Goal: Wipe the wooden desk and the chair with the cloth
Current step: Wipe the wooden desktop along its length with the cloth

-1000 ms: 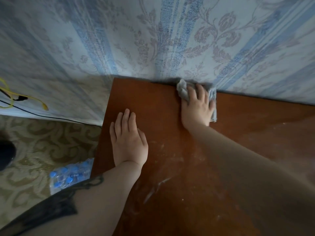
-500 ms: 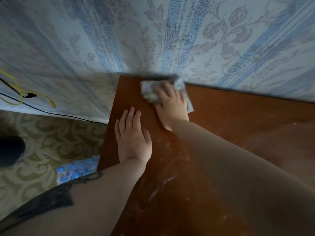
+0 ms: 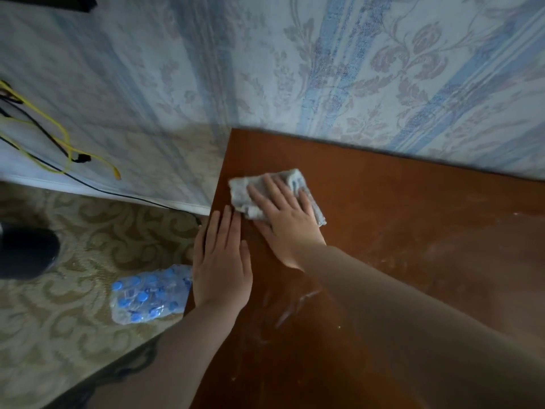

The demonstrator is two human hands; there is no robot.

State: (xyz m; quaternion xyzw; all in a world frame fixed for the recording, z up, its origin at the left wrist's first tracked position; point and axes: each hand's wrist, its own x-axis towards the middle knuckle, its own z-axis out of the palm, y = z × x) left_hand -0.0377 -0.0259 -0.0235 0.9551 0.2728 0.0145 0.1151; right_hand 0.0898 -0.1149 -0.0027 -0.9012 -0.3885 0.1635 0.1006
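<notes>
Change: the right hand [image 3: 283, 222] and the cloth [image 3: 265, 190] under it have come away from the back edge by the wall, where they lay a second ago, toward the near left corner of the counter [image 3: 413, 231]; the left hand [image 3: 221, 267] has stayed flat in much the same place
Right grip: fingers straight and spread, pressing the cloth flat onto the wood; nothing is curled or pinched
Left grip: palm down, fingers straight and together, resting on the counter at its left edge and holding nothing; its fingertips lie just beside the cloth's near corner
Cloth: directly beneath the right palm and fingers, spilling out past the fingertips and to the right of the hand
Edges: the counter's left edge runs just left of the left hand, its back edge meets the wallpaper [image 3: 383, 84] beyond the right fingertips
Open room: bare wood stretches well to the right of the right hand and back to the wall
Materials: reddish-brown smooth wood with pale dusty streaks nearer than both hands; the cloth is grey-white, crumpled, roughly rectangular
Floor: patterned carpet [image 3: 73, 320] left of the left hand, with a wrapped pack of blue-capped bottles [image 3: 147, 293] close to the counter's side
</notes>
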